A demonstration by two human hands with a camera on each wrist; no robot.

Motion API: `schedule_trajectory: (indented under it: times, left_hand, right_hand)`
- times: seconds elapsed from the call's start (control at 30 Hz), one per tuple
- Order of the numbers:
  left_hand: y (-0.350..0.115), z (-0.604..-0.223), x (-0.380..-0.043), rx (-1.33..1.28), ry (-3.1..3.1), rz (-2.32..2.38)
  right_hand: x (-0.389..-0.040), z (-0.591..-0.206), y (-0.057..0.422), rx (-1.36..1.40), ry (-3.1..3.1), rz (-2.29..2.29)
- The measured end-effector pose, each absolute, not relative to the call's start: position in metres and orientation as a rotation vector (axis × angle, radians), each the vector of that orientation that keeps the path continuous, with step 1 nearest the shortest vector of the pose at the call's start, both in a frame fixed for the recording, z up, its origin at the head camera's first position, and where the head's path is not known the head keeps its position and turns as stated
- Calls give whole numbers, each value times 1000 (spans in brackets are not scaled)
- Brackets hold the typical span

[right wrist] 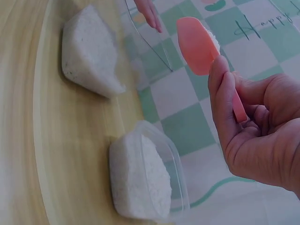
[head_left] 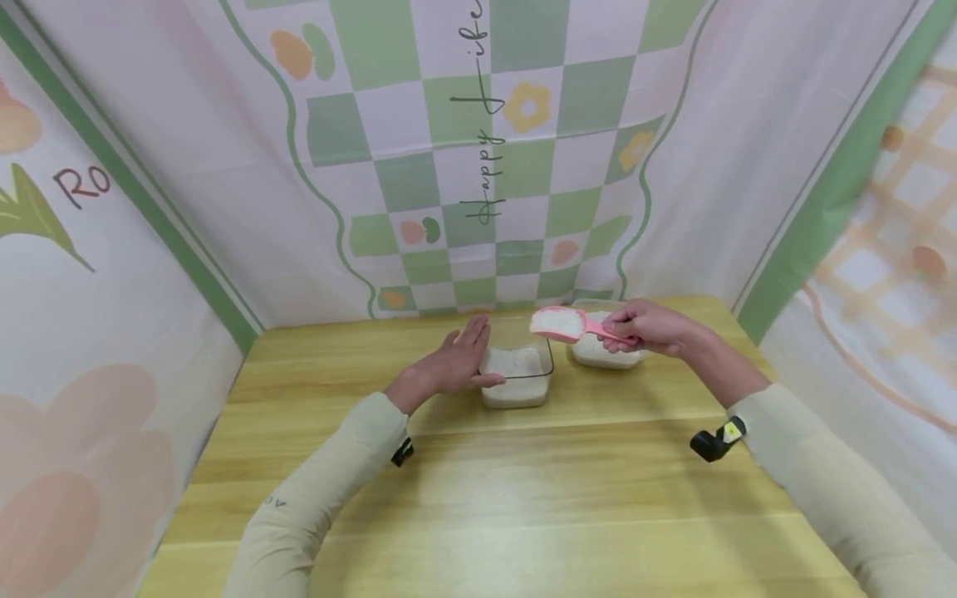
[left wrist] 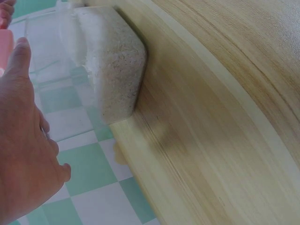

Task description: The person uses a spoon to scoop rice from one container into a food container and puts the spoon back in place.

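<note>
My right hand grips the handle of a pink scoop, heaped with white rice. The scoop hangs level in the air between two clear containers, close to the right rim of the left one. That left container is square with a dark rim and holds rice. My left hand is at its left side, fingers straight and thumb extended along the near rim. Behind and below my right hand stands the second container, also holding rice; the hand and scoop partly cover it in the head view.
Both containers stand near the back edge of a wooden table. A checkered curtain hangs right behind it, with more printed cloth at both sides. A black wrist camera is strapped on the right sleeve.
</note>
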State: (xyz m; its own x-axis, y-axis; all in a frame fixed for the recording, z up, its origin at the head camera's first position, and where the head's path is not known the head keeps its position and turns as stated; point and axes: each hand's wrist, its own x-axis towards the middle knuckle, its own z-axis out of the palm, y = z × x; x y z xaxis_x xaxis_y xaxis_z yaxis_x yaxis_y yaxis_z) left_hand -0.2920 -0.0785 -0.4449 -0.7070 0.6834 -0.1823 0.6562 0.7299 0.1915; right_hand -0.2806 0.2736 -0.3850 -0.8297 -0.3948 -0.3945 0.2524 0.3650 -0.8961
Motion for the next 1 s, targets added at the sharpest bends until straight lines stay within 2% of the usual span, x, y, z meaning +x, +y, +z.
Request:
schedule_trajectory:
  times: [1.0]
  left_hand:
    - [-77, -448, -293, 1056, 2698, 163]
  right_hand:
    - [-284, -390, 352, 28, 2212, -1501]
